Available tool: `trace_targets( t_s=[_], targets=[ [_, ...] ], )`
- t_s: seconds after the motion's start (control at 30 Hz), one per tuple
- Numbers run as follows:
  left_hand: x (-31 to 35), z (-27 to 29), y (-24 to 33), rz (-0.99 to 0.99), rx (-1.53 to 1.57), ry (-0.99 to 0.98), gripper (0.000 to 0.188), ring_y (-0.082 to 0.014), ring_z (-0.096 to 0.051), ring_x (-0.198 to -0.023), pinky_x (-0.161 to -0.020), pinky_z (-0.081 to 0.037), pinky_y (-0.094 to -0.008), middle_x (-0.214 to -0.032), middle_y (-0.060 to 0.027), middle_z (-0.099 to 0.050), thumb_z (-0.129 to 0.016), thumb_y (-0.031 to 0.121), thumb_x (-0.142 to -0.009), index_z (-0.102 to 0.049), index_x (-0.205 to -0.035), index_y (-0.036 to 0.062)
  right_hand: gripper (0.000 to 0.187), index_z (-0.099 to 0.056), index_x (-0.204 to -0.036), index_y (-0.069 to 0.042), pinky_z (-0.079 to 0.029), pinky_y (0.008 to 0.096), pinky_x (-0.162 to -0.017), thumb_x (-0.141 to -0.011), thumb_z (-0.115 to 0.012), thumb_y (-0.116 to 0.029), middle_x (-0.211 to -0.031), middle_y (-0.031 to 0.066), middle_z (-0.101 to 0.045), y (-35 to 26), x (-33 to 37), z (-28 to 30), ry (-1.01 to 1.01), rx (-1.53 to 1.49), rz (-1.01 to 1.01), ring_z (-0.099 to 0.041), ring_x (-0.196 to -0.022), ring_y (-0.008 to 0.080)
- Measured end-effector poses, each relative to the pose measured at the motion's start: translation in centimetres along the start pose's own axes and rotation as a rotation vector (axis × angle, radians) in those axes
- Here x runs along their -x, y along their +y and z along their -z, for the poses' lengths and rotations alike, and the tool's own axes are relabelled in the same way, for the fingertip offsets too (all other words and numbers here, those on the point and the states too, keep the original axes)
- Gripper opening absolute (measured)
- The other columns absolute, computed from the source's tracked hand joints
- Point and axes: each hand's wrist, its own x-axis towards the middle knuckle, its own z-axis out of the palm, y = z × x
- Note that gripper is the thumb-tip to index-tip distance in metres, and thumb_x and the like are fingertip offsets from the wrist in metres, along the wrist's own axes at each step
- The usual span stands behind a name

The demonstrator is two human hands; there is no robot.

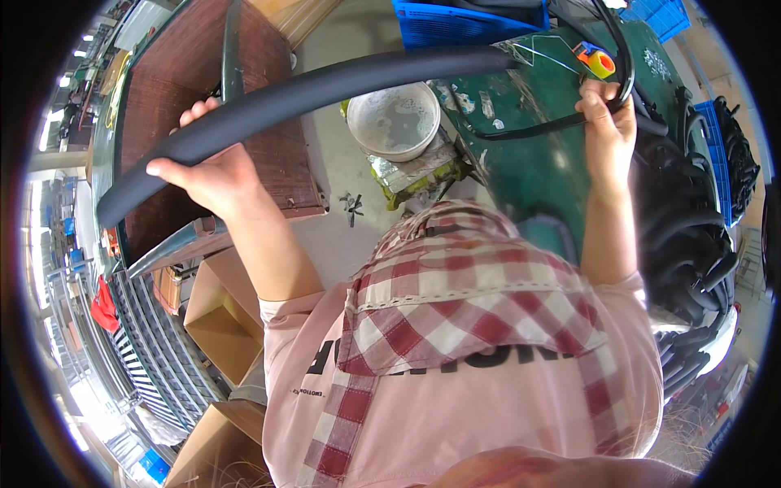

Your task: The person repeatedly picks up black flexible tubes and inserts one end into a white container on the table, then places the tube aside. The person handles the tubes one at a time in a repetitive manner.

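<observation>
We have the left hand (pixel 220 175) at 10 o'clock, palm up and curled around a thick black tube (pixel 325 85), thumb on the near side, fingertips past the far side. Tube bows from 9–10 o'clock across to about 1 o'clock, its far end over the green desk (pixel 537 175); we can't tell if that end touches. Right hand (pixel 606 122) at 2 o'clock, fingers closed on a thin black strip (pixel 537 128), which curves up toward 1 o'clock and also runs left over the desk.

Between the hands, 12 o'clock, we note a white bucket (pixel 382 154) of sudsy liquid, on a low stand (pixel 415 168), just beside the desk. Tape (pixel 600 63), yellow, sits on the desk just beyond the right hand. Pile of black tubes (pixel 683 244) at 3 o'clock. Blue crate (pixel 455 31) past 12. We get a brown cabinet (pixel 285 171) at 10, under the tube, and an open carton (pixel 224 325) at 8.
</observation>
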Motion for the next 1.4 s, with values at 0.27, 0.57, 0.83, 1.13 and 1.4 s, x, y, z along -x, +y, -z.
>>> trace_targets(
  t_s=[0.27,0.57,0.83,1.13,1.4],
  targets=[
    [-2.2,7.6,-1.8,0.364,0.090,0.253,0.072,-0.0268,-0.055,-0.082,-0.090,-0.048,-0.0435,-0.084,-0.0115,-0.053,-0.025,0.066,-0.091,-0.052,-0.089,-0.0009,0.048,-0.040,-0.093,-0.008,-0.039,0.0216,-0.063,-0.074,-0.080,-0.026,-0.108,0.0129,-0.059,1.3,4.9,2.0,-0.356,0.132,-0.199,-0.040,-0.070,0.0071],
    [3.6,4.9,-8.5,0.670,0.010,0.242,0.052,-0.0299,-0.058,-0.081,-0.086,-0.051,-0.0401,-0.080,-0.0148,-0.058,-0.040,0.048,-0.096,-0.051,-0.088,-0.0027,0.042,-0.039,-0.084,-0.009,-0.046,0.0257,-0.073,-0.072,-0.078,-0.002,-0.103,0.0143,-0.062,0.8,7.9,-2.8,-0.528,0.027,-0.380,-0.057,-0.082,0.0136],
    [6.4,1.3,-10.6,0.805,0.086,0.209,0.043,-0.0249,-0.056,-0.074,-0.086,-0.052,-0.0371,-0.077,-0.0129,-0.054,-0.050,0.039,-0.095,-0.049,-0.085,-0.0028,0.023,-0.050,-0.090,-0.002,-0.044,0.0232,-0.074,-0.077,-0.069,0.003,-0.102,0.0131,-0.061,-0.8,7.5,-4.9,-0.643,-0.122,-0.437,-0.052,-0.083,0.0088],
    [6.7,1.0,-10.7,0.755,0.032,0.325,0.038,-0.0232,-0.056,-0.070,-0.082,-0.053,-0.0405,-0.075,-0.0112,-0.052,-0.053,0.034,-0.095,-0.047,-0.086,-0.0025,0.029,-0.053,-0.096,-0.001,-0.045,0.0223,-0.072,-0.078,-0.075,-0.010,-0.094,0.0049,-0.061,-0.1,7.7,-4.6,-0.662,-0.236,-0.540,-0.054,-0.081,0.0069],
    [8.4,-1.4,-9.3,0.623,-0.182,-0.034,0.021,-0.0214,-0.055,-0.068,-0.067,-0.054,-0.0397,-0.079,-0.0099,-0.052,-0.054,0.023,-0.094,-0.041,-0.099,0.0064,0.017,-0.055,-0.087,-0.003,-0.036,0.0217,-0.058,-0.074,-0.060,-0.013,-0.074,-0.0037,-0.053,0.3,6.9,-5.0,-0.480,0.024,-0.696,-0.045,-0.065,0.0036]
  ],
)
